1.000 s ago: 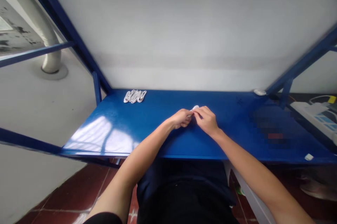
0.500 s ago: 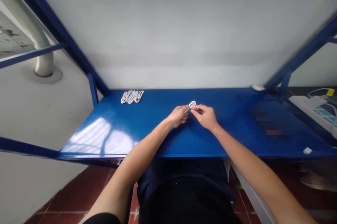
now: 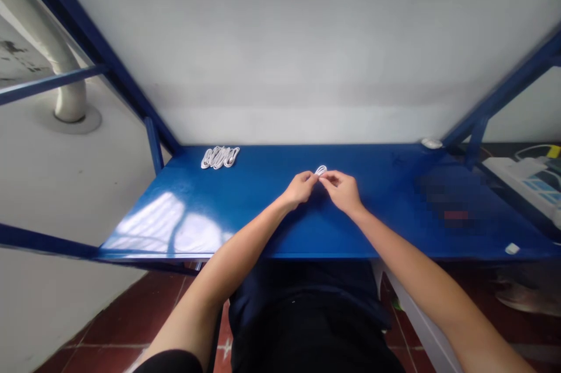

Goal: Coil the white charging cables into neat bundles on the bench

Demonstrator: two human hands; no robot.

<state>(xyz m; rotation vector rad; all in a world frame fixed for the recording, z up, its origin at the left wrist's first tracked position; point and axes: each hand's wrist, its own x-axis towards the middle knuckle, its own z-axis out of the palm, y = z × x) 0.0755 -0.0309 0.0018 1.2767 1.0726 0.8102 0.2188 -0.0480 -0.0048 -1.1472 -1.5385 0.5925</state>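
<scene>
A coiled white cable (image 3: 321,170) is pinched between my hands above the blue table (image 3: 263,227), its loops sticking up past my fingertips. My left hand (image 3: 300,188) is closed around the coil's lower left part, which it hides. From the other side, my right hand (image 3: 343,190) pinches the cable with thumb and forefinger. Several more coiled white cables (image 3: 220,157) lie side by side at the table's far left edge.
A white power strip (image 3: 528,186) with plugged-in leads stands to the right. Near the back right corner lies a white cable bundle (image 3: 432,143). A small white block (image 3: 512,249) sits at the front right. Blue frame posts (image 3: 127,95) rise on both sides.
The coil in my hands has turned, so its loops now point up and spread instead of slanting right. My hands have drawn closer together around it.
</scene>
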